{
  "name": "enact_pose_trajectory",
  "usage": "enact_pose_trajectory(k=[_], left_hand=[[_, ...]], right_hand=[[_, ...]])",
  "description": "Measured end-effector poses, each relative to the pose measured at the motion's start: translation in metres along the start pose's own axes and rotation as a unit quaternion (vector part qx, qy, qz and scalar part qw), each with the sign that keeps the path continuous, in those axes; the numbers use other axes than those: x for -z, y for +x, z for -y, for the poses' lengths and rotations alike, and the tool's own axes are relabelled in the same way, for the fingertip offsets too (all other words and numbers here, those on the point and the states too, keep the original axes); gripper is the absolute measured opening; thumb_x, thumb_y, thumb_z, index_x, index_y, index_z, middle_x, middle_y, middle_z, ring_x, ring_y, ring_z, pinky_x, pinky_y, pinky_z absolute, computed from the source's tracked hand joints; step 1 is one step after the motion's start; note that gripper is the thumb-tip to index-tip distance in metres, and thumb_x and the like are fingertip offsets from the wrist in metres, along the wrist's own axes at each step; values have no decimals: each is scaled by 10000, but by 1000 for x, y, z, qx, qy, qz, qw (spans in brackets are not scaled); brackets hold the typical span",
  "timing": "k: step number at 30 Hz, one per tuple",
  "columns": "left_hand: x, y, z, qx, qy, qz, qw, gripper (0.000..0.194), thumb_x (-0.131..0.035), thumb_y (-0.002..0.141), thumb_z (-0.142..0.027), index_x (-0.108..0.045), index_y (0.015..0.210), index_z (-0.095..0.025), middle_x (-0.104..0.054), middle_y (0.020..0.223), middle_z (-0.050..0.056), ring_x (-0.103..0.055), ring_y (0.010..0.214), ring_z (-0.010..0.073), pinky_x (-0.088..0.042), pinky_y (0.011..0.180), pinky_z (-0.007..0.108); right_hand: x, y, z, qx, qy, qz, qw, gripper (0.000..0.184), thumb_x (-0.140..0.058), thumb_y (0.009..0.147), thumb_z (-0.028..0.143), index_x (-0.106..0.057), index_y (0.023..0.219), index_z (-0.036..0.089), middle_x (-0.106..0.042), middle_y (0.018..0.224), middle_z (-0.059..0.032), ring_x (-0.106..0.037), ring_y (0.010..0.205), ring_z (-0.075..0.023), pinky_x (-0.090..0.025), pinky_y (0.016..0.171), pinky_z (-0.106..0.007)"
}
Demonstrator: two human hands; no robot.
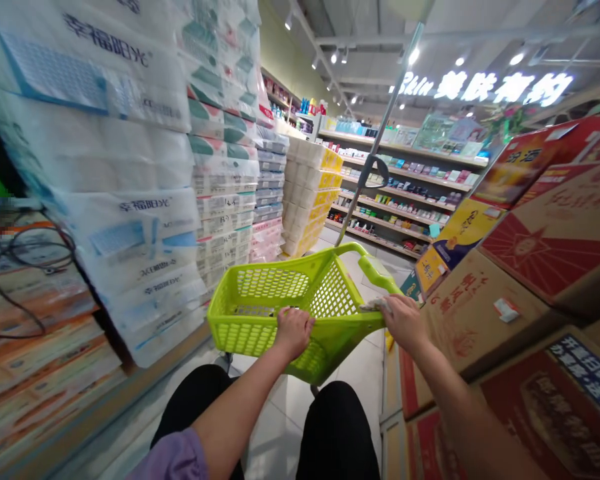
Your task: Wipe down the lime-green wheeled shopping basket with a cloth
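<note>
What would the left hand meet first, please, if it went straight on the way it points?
Probably the cart's mesh panel, past the rim the left hand grips, though depth is unclear.

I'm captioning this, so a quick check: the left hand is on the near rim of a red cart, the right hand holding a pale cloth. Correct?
The head view shows a green cart, not a red one. The left hand on its near rim and the right hand holding a pale cloth are correct.

Glossy green plastic basket [253,330], perforated sides
</note>
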State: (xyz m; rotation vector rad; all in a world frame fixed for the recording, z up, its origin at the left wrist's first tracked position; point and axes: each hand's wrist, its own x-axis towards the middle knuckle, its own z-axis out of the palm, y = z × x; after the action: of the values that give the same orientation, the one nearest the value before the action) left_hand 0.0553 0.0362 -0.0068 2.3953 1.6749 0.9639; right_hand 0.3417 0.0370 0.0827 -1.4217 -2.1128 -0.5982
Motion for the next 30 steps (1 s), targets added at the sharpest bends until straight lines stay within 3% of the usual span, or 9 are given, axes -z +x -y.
enact_pose_trajectory(k=[4,8,11,15,18,20,24,27,30], left_hand=[[0,10,0,0,-5,43,999,336,-324,982,-349,-602,870,-197,-675,917,44,-552,964,204,-252,1006,450],[5,32,13,0,-7,78,997,375,-311,981,-356,-631,846,-214,-690,909,41,-568,1001,214,-276,1013,464],[11,45,18,17,-9,93,995,335,-347,968,-363,-652,958,-227,-677,1090,82,-506,1185,283,-244,1050,549],[17,47,-10,27,-41,57,997,427,-315,975,-408,-468,1334,-234,-422,1466,124,-295,1394,307,-200,1108,580],[24,41,-43,-34,-160,4,987,517,-212,991,-429,-325,1441,-200,-355,1515,118,-286,1413,227,-248,1149,467],[32,35,-59,-69,-220,-12,973,543,-173,992,-433,-302,1455,-181,-379,1502,119,-327,1396,205,-295,1140,416],[56,22,-68,-80,-212,-22,974,521,-162,995,-404,-349,1430,-187,-479,1432,112,-428,1330,216,-353,1099,426],[72,15,-69,-57,-148,-50,986,491,-192,998,-377,-421,1377,-167,-522,1388,127,-462,1294,224,-368,1071,420],[86,12,-73,-20,-59,-53,997,426,-264,992,-401,-593,1171,-196,-664,1167,109,-586,1105,246,-406,982,429]], right_hand=[[4,-1,-26,-74,59,39,995,393,-354,946,443,-653,825,218,-685,830,-61,-612,839,-223,-423,755,-316],[5,0,-9,-110,40,36,992,451,-324,958,486,-631,762,220,-669,763,-52,-607,789,-215,-402,749,-311],[2,3,12,-109,14,32,993,431,-300,975,428,-641,811,221,-682,797,-52,-604,775,-205,-389,772,-320],[-9,5,55,-141,-23,-42,989,354,-335,962,339,-642,1043,183,-702,940,-104,-607,775,-218,-396,782,-348],[-12,6,90,-132,3,-89,987,379,-351,952,310,-573,1205,136,-699,979,-142,-617,772,-229,-421,777,-358],[-8,7,102,-77,63,-62,993,370,-359,950,314,-575,1207,159,-700,1004,-130,-627,804,-225,-443,780,-347],[3,11,80,-39,158,-27,986,341,-373,923,335,-645,1083,208,-699,1057,-98,-628,942,-230,-447,892,-378],[4,10,50,-151,211,-23,965,381,-385,880,402,-676,1009,191,-713,1002,-103,-637,932,-247,-475,859,-395],[5,10,42,-253,283,-26,925,447,-413,849,495,-690,992,175,-726,928,-97,-651,842,-236,-508,755,-353]])
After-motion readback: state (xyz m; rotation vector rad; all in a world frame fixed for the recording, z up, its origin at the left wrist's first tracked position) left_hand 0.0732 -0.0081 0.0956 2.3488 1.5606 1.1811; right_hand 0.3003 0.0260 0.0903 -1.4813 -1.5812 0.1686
